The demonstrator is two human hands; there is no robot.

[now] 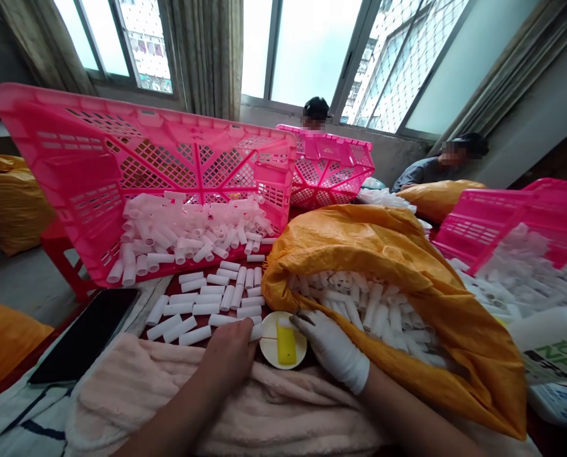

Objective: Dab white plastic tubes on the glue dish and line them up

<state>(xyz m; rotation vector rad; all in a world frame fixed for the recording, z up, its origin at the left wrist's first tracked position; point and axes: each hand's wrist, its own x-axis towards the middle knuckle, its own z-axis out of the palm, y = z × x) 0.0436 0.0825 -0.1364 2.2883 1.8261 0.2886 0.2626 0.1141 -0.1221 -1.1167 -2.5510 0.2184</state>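
Observation:
My bare left hand is closed, pinching a short white plastic tube at the left rim of a small round white dish. A thin stick reaches from that tube across the dish. In the dish lies a yellow rectangular piece. My right hand, in a white glove, has its fingers drawn together at the dish's upper right, by the whitish top end of the yellow piece. What those fingertips grip is too small to make out. Loose white tubes lie in rough rows beyond my left hand.
A tipped pink basket spills tubes at left. An orange sack full of tubes stands open at right. A phone lies left, a pinkish towel in front, a bottle far right. Two people sit beyond.

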